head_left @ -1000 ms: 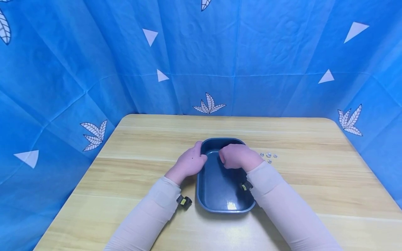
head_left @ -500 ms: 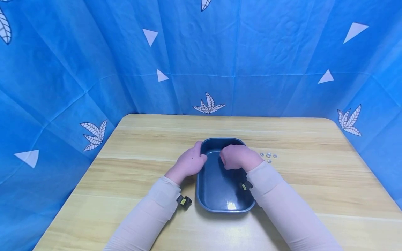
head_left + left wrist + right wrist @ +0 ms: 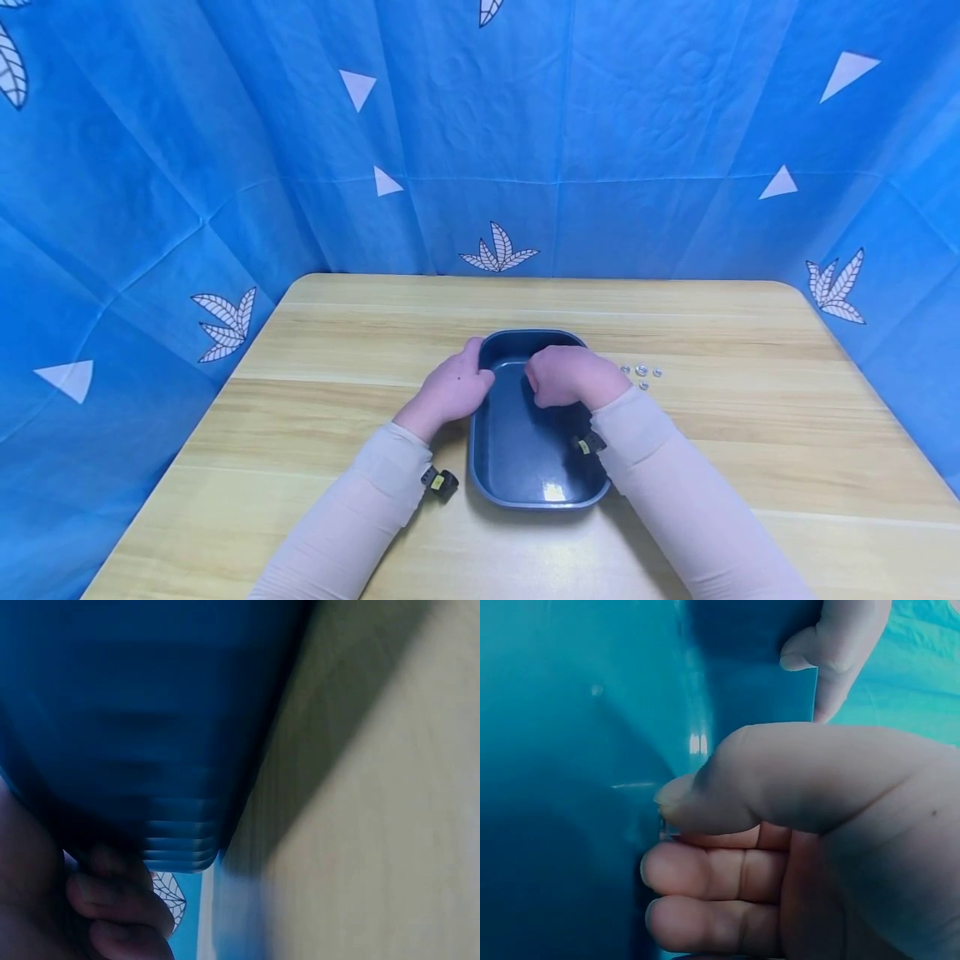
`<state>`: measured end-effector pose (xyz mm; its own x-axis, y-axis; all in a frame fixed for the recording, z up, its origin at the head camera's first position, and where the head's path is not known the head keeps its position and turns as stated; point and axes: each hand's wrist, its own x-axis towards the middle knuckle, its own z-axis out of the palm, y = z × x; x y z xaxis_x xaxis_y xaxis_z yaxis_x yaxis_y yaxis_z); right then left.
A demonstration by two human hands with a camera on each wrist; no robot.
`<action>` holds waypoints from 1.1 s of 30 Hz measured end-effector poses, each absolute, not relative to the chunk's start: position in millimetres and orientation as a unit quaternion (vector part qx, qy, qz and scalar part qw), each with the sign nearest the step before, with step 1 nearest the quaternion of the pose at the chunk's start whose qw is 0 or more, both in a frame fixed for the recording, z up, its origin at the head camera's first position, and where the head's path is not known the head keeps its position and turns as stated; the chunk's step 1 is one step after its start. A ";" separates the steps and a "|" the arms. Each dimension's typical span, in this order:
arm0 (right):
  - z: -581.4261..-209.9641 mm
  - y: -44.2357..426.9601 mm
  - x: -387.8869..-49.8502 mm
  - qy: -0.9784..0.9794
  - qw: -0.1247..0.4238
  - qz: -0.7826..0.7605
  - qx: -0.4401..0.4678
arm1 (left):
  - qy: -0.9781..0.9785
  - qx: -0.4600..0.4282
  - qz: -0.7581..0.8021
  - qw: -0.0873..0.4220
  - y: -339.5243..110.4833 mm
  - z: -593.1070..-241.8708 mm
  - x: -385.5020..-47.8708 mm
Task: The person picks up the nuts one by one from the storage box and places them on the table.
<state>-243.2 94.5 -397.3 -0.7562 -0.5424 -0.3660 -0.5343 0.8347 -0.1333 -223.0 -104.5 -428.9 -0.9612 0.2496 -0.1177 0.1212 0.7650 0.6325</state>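
Note:
A dark blue rectangular tray (image 3: 525, 450) with rounded corners and raised walls stands on the table. My left hand (image 3: 453, 383) grips its left rim near the far end, thumb over the edge, fingers curled beneath in the left wrist view. Inside the tray, near the far right, is my right hand (image 3: 566, 375). Its thumb and forefinger pinch a small, clear, shiny piece (image 3: 664, 823), mostly covered by the fingertips, close above the tray floor; the other fingers are curled. Whether the piece touches the floor I cannot tell.
Several small, shiny round pieces (image 3: 642, 372) lie on the wooden table (image 3: 750, 400) just right of the tray, some partly behind the right wrist. A blue patterned curtain (image 3: 480, 125) hangs along the table's back and sides.
The right hand has shifted very slightly to the right and toward me inside the tray. The left hand and the tray have not visibly moved.

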 end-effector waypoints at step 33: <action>-378.3 98.2 -231.8 0.939 0.154 -0.087 -0.295 | 0.932 0.098 0.334 0.098 -104.5 -428.1 -222.2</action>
<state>-231.8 98.2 -378.3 -0.7793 -0.5800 -0.2374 -0.5265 0.8113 -0.2539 -222.2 -104.5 -428.1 -0.9614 0.2491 -0.1171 0.1180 0.7576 0.6420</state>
